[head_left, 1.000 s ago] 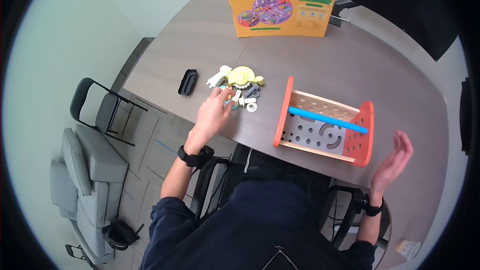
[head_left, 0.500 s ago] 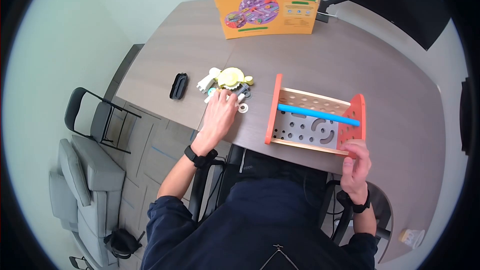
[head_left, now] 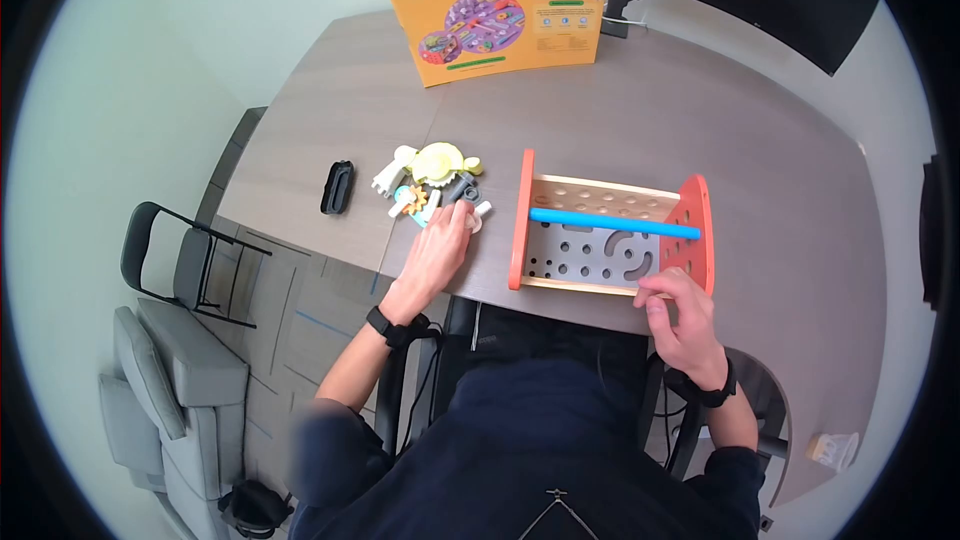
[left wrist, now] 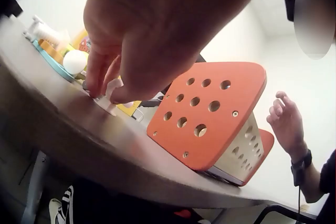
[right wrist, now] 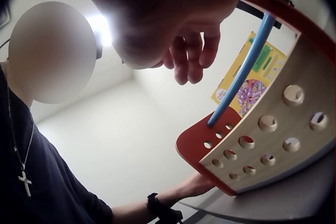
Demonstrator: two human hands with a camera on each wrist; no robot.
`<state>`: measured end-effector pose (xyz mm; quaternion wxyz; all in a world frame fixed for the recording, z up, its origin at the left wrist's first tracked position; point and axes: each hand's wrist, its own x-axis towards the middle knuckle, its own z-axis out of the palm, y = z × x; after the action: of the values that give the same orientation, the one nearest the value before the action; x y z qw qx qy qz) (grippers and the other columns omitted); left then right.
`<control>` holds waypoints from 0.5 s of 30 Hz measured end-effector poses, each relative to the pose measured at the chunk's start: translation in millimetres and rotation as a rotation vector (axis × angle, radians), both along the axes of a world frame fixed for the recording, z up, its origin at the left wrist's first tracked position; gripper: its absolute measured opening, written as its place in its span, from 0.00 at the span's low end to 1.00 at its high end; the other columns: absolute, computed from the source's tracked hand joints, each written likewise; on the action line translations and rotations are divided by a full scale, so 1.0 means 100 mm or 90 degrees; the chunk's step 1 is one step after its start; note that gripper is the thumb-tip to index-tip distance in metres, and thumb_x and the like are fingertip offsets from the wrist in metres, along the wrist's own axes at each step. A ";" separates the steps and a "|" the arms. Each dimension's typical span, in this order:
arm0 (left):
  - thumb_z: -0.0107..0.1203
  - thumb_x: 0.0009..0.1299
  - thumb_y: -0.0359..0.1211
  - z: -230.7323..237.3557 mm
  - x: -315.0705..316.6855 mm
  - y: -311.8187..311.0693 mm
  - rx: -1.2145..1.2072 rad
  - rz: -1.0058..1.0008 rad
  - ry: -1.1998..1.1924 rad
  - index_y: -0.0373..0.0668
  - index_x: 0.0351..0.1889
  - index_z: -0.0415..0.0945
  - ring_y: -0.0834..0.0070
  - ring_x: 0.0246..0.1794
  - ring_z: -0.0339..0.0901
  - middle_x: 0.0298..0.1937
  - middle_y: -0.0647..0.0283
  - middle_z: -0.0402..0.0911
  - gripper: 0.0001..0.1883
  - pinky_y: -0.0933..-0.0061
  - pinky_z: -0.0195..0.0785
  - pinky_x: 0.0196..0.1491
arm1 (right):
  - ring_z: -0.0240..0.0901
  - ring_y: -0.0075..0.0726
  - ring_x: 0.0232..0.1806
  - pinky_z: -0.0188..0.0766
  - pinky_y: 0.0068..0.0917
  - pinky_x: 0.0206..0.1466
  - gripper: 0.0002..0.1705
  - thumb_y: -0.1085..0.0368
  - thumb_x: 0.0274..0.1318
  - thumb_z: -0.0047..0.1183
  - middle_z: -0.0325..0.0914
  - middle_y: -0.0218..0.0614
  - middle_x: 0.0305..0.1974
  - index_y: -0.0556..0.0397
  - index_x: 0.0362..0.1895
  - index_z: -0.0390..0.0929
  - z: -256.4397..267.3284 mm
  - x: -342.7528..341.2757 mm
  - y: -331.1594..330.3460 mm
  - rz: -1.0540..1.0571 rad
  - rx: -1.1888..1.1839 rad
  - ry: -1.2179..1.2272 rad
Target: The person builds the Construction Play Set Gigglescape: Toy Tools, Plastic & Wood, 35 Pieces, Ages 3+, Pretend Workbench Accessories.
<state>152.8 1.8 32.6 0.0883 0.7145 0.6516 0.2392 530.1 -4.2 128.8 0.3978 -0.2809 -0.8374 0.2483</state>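
My left hand (head_left: 437,248) reaches down to the near right side of a pile of toy parts, its fingers and thumb curled at a white ring (left wrist: 113,86) low over the table. Next to those fingertips lies a white bolt (head_left: 484,210). In the pile are a yellow saw-toothed disc piece (head_left: 438,162), an orange gear (head_left: 413,201) and dark grey bolts (head_left: 462,187). My right hand (head_left: 686,325), fingers loosely bent, hovers by the near right corner of a wooden toolbox (head_left: 516,230) with red ends and a blue rod handle (head_left: 610,224); it holds nothing.
A black tray (head_left: 338,188) lies left of the pile. At the back of the table stand a yellow play set box (head_left: 500,20) and a monitor (head_left: 760,0). A clear cup (head_left: 833,450) is at the far right. The table's near edge runs just before me.
My left hand has shifted from the middle of the pile to the white ring at its right. The right hand has swung in from the right to the toolbox's near corner.
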 end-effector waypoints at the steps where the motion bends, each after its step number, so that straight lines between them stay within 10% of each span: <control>1: 0.57 0.77 0.27 0.01 0.00 0.00 0.008 -0.009 0.003 0.40 0.55 0.70 0.44 0.50 0.82 0.48 0.49 0.82 0.12 0.44 0.78 0.48 | 0.79 0.42 0.34 0.75 0.37 0.41 0.15 0.79 0.63 0.57 0.83 0.37 0.33 0.57 0.53 0.79 -0.01 -0.02 0.00 0.003 -0.006 -0.001; 15: 0.63 0.77 0.32 0.03 0.02 0.00 -0.053 0.037 -0.042 0.42 0.54 0.73 0.49 0.42 0.87 0.44 0.48 0.86 0.13 0.51 0.82 0.43 | 0.81 0.44 0.36 0.76 0.39 0.41 0.12 0.77 0.65 0.58 0.83 0.38 0.35 0.57 0.52 0.80 0.01 -0.23 0.05 0.037 -0.040 -0.044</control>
<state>154.4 1.4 35.2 0.1323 0.6826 0.6784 0.2375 507.1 0.6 129.4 0.3521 -0.2771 -0.8504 0.2758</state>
